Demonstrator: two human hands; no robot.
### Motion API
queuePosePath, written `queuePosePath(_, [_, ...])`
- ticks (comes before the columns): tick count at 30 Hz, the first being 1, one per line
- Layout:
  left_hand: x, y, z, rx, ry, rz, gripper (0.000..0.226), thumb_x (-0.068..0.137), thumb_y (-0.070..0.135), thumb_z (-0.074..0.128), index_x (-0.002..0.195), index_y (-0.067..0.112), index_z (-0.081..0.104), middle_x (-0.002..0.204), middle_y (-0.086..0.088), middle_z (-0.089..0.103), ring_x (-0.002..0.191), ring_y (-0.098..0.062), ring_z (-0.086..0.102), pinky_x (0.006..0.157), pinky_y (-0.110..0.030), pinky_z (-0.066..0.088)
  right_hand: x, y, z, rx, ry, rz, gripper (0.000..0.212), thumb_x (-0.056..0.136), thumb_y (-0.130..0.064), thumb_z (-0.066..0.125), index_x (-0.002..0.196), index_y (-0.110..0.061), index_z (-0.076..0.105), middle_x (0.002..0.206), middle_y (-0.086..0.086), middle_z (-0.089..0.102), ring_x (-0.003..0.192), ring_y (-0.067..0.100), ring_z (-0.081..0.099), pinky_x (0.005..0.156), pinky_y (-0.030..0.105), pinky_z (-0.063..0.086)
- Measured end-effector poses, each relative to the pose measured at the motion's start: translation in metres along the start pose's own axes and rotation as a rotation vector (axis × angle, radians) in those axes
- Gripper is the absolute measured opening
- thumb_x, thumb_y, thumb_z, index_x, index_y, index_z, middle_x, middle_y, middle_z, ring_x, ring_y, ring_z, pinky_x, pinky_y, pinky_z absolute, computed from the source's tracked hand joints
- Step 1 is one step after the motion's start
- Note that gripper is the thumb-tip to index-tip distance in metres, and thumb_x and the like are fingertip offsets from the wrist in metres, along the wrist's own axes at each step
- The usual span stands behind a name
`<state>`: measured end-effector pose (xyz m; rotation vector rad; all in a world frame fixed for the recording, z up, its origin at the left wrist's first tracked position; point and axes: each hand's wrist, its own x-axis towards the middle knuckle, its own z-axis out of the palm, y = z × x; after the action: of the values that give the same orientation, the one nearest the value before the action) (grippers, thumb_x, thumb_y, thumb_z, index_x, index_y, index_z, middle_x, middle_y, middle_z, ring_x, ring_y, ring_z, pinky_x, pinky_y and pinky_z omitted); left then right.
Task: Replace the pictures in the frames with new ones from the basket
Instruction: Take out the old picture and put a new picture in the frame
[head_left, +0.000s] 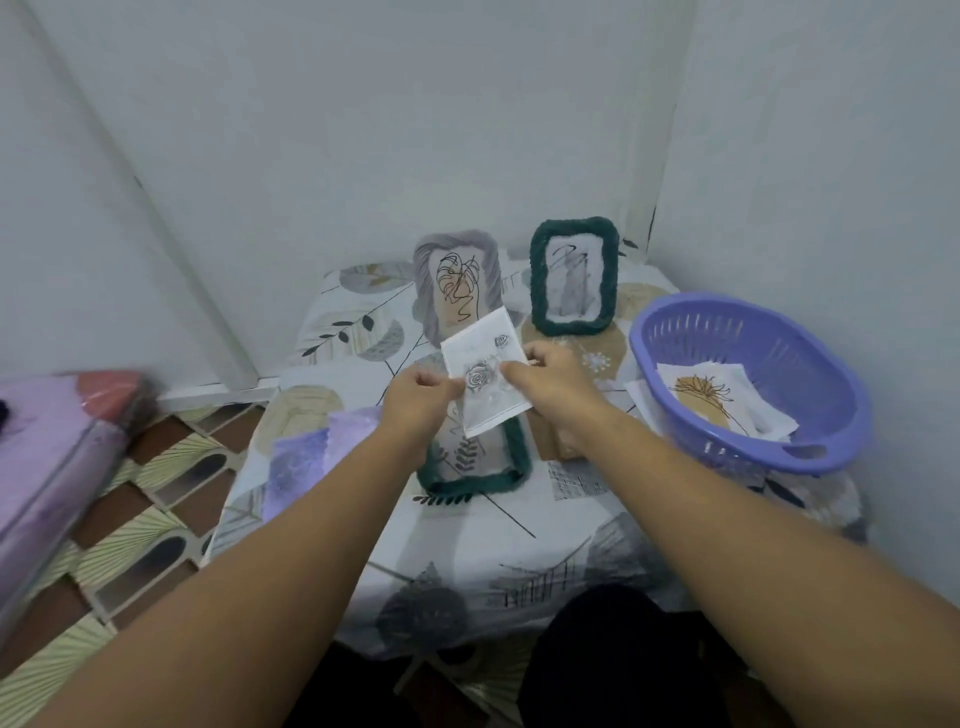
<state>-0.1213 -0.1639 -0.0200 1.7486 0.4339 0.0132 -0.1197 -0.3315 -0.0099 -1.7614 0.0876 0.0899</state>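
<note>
Desk (519, 561): covered with a leaf-print cloth, set in a corner between two pale walls.
Basket (841, 415): purple, slotted, on the desk's right side, well apart from both hands; loose pictures lie inside, the top one a brown and black line drawing (706, 400).
Green frame, flat (514, 467): lies on the desk directly under the hands, its opening showing the cloth.
Green frame, standing (540, 291): upright at the back, right of the grey frame.
Grey frame (426, 296): upright at the back, holding a line drawing.
Purple picture (311, 457): flat on the desk's left edge, beside the left forearm.
Rose picture (488, 374): white sheet held in the air above the flat green frame, between both hands; long axis runs from upper left to lower right, printed side facing the camera.
Left hand (415, 395): pinches the sheet's left edge.
Right hand (550, 374): pinches the right edge, fingers curled.
</note>
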Motion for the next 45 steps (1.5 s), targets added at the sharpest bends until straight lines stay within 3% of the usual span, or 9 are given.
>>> queuePosePath(4, [-0.005, 0.001, -0.008, 0.041, 0.023, 0.133, 0.025, 0.092, 0.037, 0.073, 0.097, 0.016, 0.062, 0.099, -0.009, 0.073, 0.084, -0.023, 0.071, 0.081, -0.043, 0.06, -0.009, -0.002, 0.019, -0.305, 0.123, -0.207, 0.009, 0.101, -0.031, 0.061, 0.103, -0.026, 0.067, 0.089, -0.013, 0.069, 0.074, 0.009, 0.065, 0.051, 0.011, 0.043])
queuePosePath(7, [-0.014, 0.015, -0.008, -0.08, -0.096, 0.123, 0.038, 0.097, 0.047, 0.065, 0.099, 0.01, 0.07, 0.093, -0.008, 0.078, 0.063, -0.01, 0.067, 0.057, -0.021, 0.051, -0.011, -0.002, 0.033, -0.394, 0.126, -0.341, 0.014, 0.101, -0.033, 0.057, 0.105, -0.031, 0.07, 0.09, -0.011, 0.069, 0.073, 0.012, 0.064, 0.056, 0.023, 0.045])
queuePosePath(13, [-0.01, 0.015, -0.013, -0.111, -0.02, 0.072, 0.023, 0.098, 0.025, 0.064, 0.081, 0.009, 0.059, 0.063, -0.003, 0.053, 0.049, -0.013, 0.045, 0.048, -0.023, 0.036, -0.013, 0.005, 0.049, -0.585, 0.003, -0.452, 0.03, 0.098, -0.054, 0.053, 0.12, -0.04, 0.068, 0.099, -0.014, 0.059, 0.09, 0.009, 0.059, 0.076, 0.035, 0.051])
queuePosePath(17, [-0.007, 0.008, -0.028, -0.152, 0.014, 0.02, 0.017, 0.102, 0.008, 0.048, 0.097, 0.008, 0.064, 0.068, -0.004, 0.055, 0.043, -0.008, 0.047, 0.039, -0.016, 0.034, -0.013, 0.009, 0.044, -0.553, -0.043, -0.396, 0.045, 0.096, -0.062, 0.053, 0.128, -0.035, 0.068, 0.116, -0.01, 0.059, 0.104, 0.008, 0.057, 0.091, 0.035, 0.049])
queuePosePath(23, [0.0, -0.006, -0.04, -0.192, -0.069, -0.05, 0.018, 0.104, 0.012, 0.054, 0.115, 0.004, 0.065, 0.097, -0.01, 0.07, 0.083, -0.023, 0.062, 0.08, -0.035, 0.05, 0.0, 0.014, 0.032, -0.205, -0.026, -0.064, 0.033, 0.099, -0.046, 0.061, 0.13, -0.035, 0.059, 0.118, -0.005, 0.066, 0.107, 0.015, 0.064, 0.096, 0.044, 0.055])
queuePosePath(26, [-0.001, -0.01, -0.041, -0.143, -0.127, -0.043, 0.015, 0.104, 0.013, 0.056, 0.111, 0.004, 0.066, 0.093, -0.008, 0.071, 0.076, -0.018, 0.064, 0.074, -0.029, 0.052, 0.004, 0.019, 0.031, -0.045, -0.049, 0.004, 0.024, 0.096, -0.036, 0.07, 0.119, -0.032, 0.062, 0.107, 0.005, 0.072, 0.095, 0.019, 0.072, 0.091, 0.045, 0.059])
queuePosePath(30, [-0.001, -0.019, -0.04, 0.006, -0.121, 0.032, 0.01, 0.1, 0.013, 0.064, 0.091, 0.008, 0.066, 0.071, 0.001, 0.065, 0.051, -0.004, 0.056, 0.049, -0.016, 0.042, 0.004, 0.028, 0.029, -0.112, -0.051, 0.004, 0.024, 0.095, -0.026, 0.072, 0.116, -0.026, 0.062, 0.098, 0.006, 0.074, 0.088, 0.02, 0.075, 0.081, 0.044, 0.063])
queuePosePath(36, [0.001, -0.039, -0.036, 0.145, -0.031, 0.098, 0.014, 0.086, 0.016, 0.079, 0.09, 0.017, 0.065, 0.089, -0.01, 0.073, 0.079, -0.022, 0.069, 0.075, -0.034, 0.055, 0.001, 0.041, 0.023, -0.301, -0.049, -0.024, 0.029, 0.095, -0.027, 0.073, 0.119, -0.023, 0.058, 0.094, 0.004, 0.073, 0.088, 0.016, 0.07, 0.066, 0.03, 0.05])
queuePosePath(45, [0.01, -0.051, -0.03, 0.275, 0.023, 0.177, 0.019, 0.088, 0.02, 0.076, 0.103, 0.016, 0.065, 0.093, -0.009, 0.073, 0.089, -0.022, 0.069, 0.074, -0.029, 0.051, 0.01, 0.053, 0.024, -0.381, -0.04, -0.061, 0.026, 0.093, -0.027, 0.074, 0.114, -0.023, 0.059, 0.086, -0.004, 0.07, 0.084, 0.015, 0.068, 0.064, 0.03, 0.047])
